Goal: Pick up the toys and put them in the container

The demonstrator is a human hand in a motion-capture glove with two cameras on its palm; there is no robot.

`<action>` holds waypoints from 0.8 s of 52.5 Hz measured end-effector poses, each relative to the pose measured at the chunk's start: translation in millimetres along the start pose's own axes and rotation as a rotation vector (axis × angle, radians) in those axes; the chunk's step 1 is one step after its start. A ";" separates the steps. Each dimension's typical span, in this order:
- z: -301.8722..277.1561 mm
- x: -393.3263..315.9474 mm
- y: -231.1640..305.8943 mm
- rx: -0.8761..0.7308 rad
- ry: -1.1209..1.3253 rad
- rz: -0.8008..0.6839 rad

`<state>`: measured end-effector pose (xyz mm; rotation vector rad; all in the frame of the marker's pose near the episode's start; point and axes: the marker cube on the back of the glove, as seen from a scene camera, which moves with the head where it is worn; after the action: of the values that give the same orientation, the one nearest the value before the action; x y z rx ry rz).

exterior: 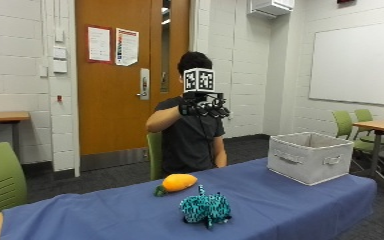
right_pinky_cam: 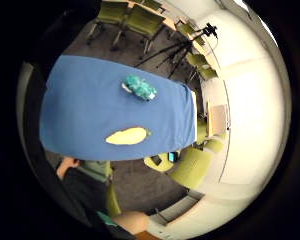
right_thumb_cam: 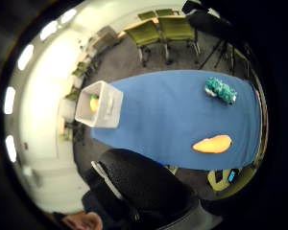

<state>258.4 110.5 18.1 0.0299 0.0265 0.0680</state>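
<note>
a person sits behind a tabletop covered with a blue cloth, the gloved right hand raised to face height, well above the cloth and apart from every object on it. the glove's fingers appear loosely curled and nothing is seen in them; neither palm view shows any object close to the palm.

two toys lie on the cloth. an orange carrot-shaped plush toy with a small green tip lies on its side on the person's side of the tabletop; it also shows in the thumb side palm view and the little finger side palm view. a teal spotted plush animal stands nearer the outside camera, just beside the carrot toy but not touching it; the palm views show it toward the far edge of the cloth.

a light grey fabric container with cloth handles stands upright at one end of the tabletop, well apart from both toys. the thumb side palm view looks into the container and shows a small yellow-green object inside; what it is cannot be told.

green chairs stand on the floor around the tabletop.
</note>
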 end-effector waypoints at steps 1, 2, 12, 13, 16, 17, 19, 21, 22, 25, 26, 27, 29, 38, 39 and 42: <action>3.4 5.5 1.3 0.001 -0.002 0.005; 7.4 11.8 3.0 0.003 -0.004 0.010; 71.9 54.1 20.9 -0.038 0.002 0.042; 75.3 55.2 21.3 -0.044 0.002 0.044; 92.1 59.2 24.4 -0.064 0.008 0.048; 103.3 61.6 26.9 -0.077 0.011 0.048; 126.9 66.2 32.6 -0.103 0.015 0.050; 144.5 69.8 36.5 -0.120 0.017 0.051; 151.7 71.6 37.6 -0.128 0.017 0.052; 172.0 76.0 42.1 -0.161 0.006 0.064; 177.8 77.1 43.7 -0.172 0.002 0.069; 182.7 78.3 44.7 -0.182 -0.002 0.073; 190.9 80.6 45.8 -0.194 -0.007 0.077; 220.8 87.7 53.3 -0.239 -0.008 0.089; 223.8 88.5 54.0 -0.244 -0.007 0.090; 232.1 88.8 58.9 -0.251 0.001 0.095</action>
<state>349.4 168.6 249.6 -0.2201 0.0174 0.1663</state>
